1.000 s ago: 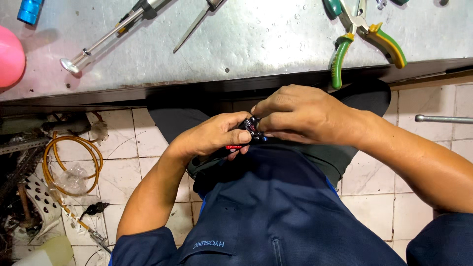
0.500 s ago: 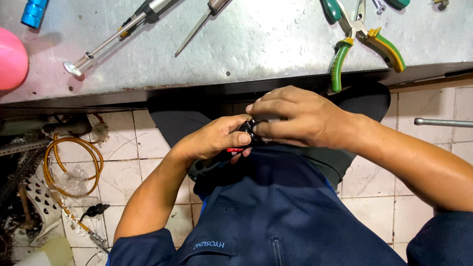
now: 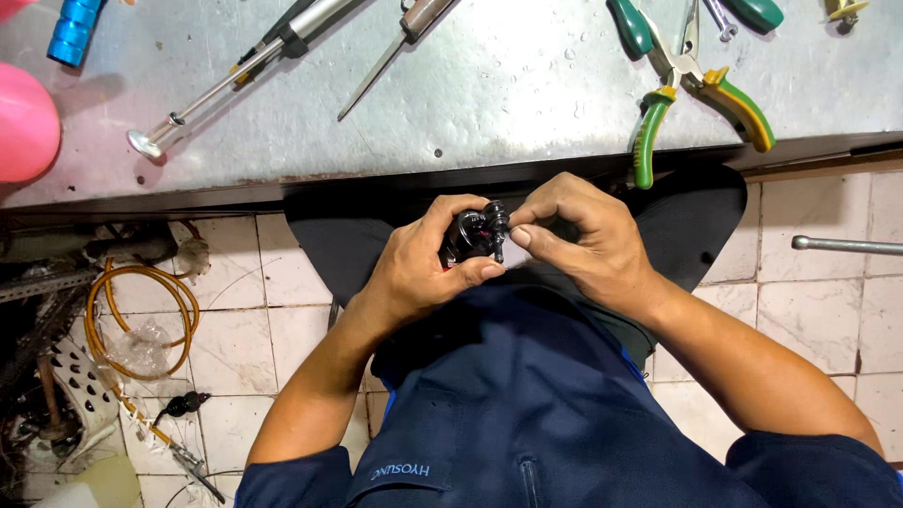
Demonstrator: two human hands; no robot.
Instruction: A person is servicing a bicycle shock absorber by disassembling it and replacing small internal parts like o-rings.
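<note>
Black small part (image 3: pixel 475 235), a knobbly mechanical piece with a touch of red showing inside it, sits between both hands just below the near edge of the desk (image 3: pixel 489 103), above the person's lap. The left hand (image 3: pixel 428 259) is closed around it, fingers curled over the top and thumb pressed along its underside. The right hand (image 3: pixel 583 235) meets it from the right, thumb and forefinger pinched onto the part's right end, the other fingers folded in behind. What exactly the fingertips are turning or pressing is too small to tell.

On the grey metal desk, far from the hands, lies a pair of green and yellow handled pliers (image 3: pixel 696 89) at the right, its handles reaching toward the near edge. A long metal-shafted tool (image 3: pixel 235 75) lies diagonally at the left, and a slimmer screwdriver (image 3: pixel 395 47) lies beside it toward the middle. A blue cylinder (image 3: pixel 73 30) rests at the far left corner, with a pink rounded object (image 3: pixel 23 122) at the left edge.

Below the desk the floor is pale tiles (image 3: pixel 263 329). A coil of orange tubing (image 3: pixel 141 306) lies at the left among clutter, and a metal rod (image 3: pixel 847 245) juts in from the right. The person wears dark blue work clothes (image 3: pixel 527 414).
</note>
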